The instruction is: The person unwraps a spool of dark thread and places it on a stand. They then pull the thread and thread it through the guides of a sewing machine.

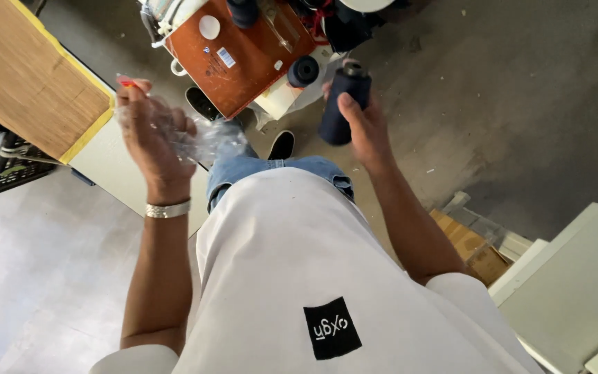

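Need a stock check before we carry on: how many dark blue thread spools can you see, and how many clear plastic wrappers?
Dark blue thread spools: 3, one in the right hand (spool), one by the orange board's edge, one at the top, cut off by the frame.
Clear plastic wrappers: 1, held in the left hand.
Total: 4
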